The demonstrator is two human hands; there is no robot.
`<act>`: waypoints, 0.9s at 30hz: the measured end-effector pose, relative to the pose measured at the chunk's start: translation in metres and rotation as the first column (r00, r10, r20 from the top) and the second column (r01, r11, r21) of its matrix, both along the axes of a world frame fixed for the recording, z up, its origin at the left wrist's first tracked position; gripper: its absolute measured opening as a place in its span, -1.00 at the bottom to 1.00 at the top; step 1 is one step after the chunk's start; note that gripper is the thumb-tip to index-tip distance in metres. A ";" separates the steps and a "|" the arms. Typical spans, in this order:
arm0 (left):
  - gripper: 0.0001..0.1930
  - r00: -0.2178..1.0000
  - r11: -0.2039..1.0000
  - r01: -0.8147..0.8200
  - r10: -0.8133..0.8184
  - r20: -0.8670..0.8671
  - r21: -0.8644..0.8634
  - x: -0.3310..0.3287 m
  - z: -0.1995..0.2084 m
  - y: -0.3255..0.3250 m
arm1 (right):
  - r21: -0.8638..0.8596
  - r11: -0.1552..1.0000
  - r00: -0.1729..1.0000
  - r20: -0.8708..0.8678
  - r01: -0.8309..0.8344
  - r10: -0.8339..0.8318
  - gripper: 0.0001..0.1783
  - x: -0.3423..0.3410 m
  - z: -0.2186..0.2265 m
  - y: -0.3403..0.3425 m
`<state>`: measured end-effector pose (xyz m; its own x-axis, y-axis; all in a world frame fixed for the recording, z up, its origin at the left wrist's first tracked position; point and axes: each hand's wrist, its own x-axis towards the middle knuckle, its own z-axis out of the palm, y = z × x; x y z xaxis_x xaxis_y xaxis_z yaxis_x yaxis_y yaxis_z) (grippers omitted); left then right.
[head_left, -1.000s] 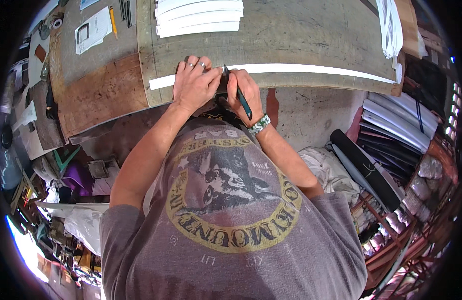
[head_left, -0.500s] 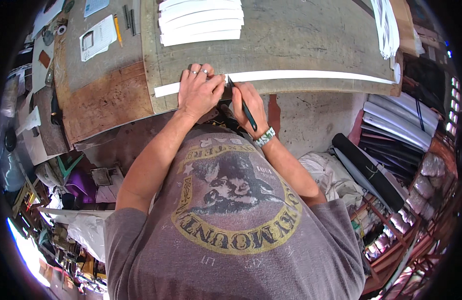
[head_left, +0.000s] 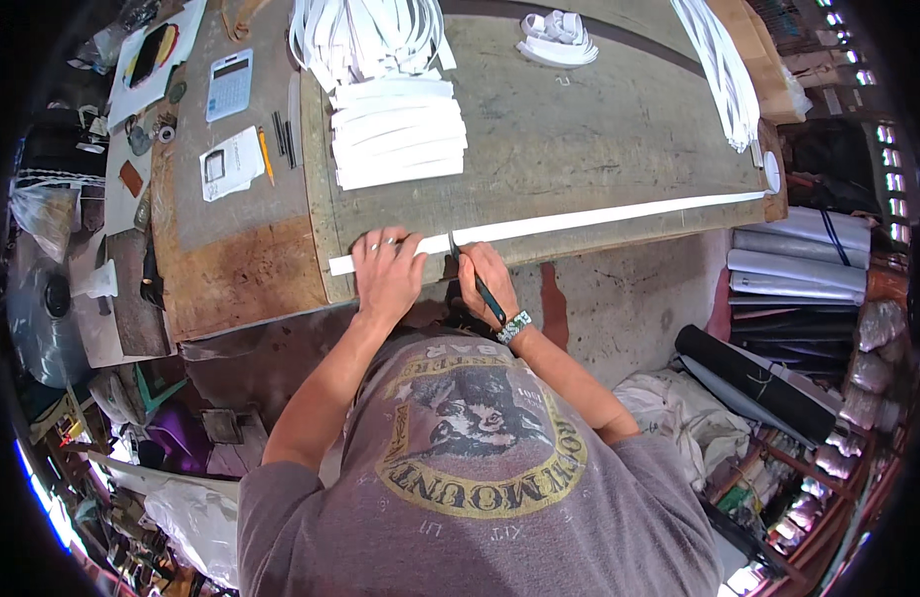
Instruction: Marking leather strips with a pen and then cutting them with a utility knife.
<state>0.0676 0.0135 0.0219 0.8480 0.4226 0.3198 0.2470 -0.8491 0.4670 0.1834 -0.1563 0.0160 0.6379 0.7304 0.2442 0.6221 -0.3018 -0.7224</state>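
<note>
A long narrow white strip (head_left: 599, 214) lies along the front edge of the worktable. Across its left part rests my left hand (head_left: 388, 277), fingers spread and pressing it flat against the table. My right hand (head_left: 490, 281) is closed around a dark-handled knife (head_left: 489, 298). The knife's blade meets the strip just right of my left hand; whether it has cut into the material cannot be seen. Farther back, a stack of short white strips (head_left: 398, 134) lies beside a loose pile of long white strips (head_left: 365, 38).
A coiled bundle of white strips (head_left: 557, 40) and a hanging bunch (head_left: 723, 80) lie toward the back and right. At left are a calculator (head_left: 229, 85), a paper (head_left: 231, 164) and an orange pencil (head_left: 266, 156). Rolled sheets (head_left: 798, 264) stand beyond the table's right end.
The view has shifted, showing more of the table's far side. My left hand has moved slightly away from the blade and lies flatter; the knife stays at the strip.
</note>
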 end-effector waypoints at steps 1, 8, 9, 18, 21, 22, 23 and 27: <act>-0.74 1.000 1.000 -0.001 0.001 0.010 0.015 -0.007 -0.001 0.001 | 0.008 1.000 0.998 -0.063 0.000 0.001 -0.86 0.001 0.002 0.000; -0.77 0.980 0.993 -0.107 0.097 -0.173 -0.049 -0.023 0.007 0.010 | 0.019 0.994 0.983 -0.149 -0.110 0.112 -0.76 0.022 0.014 0.002; -0.77 0.981 0.994 -0.107 0.099 -0.168 -0.038 -0.024 0.009 0.013 | 0.031 0.993 0.983 -0.144 -0.111 0.114 -0.76 0.022 0.015 0.001; -0.86 0.980 0.974 0.046 0.000 0.200 -0.224 0.073 0.102 0.087 | 0.167 0.985 0.944 -0.330 0.046 0.012 -0.53 0.112 0.066 0.007; -0.85 0.990 0.955 0.051 -0.009 0.140 -0.292 0.120 0.099 0.122 | 0.201 0.973 0.954 -0.297 0.110 -0.047 -0.60 0.173 0.071 0.012; -0.83 0.999 0.939 0.032 -0.017 0.046 -0.343 0.130 0.087 0.132 | 0.208 0.973 0.954 -0.297 0.103 -0.038 -0.60 0.190 0.072 0.012; -0.83 0.999 0.942 0.025 -0.011 0.045 -0.334 0.135 0.071 0.139 | 0.025 0.990 0.953 -0.275 0.138 -0.125 -0.61 0.206 0.073 0.013; -0.76 0.999 0.996 -0.007 0.004 -0.034 -0.086 0.144 0.029 0.149 | -0.334 0.914 0.958 -0.085 0.230 -0.273 -0.55 0.257 0.053 0.001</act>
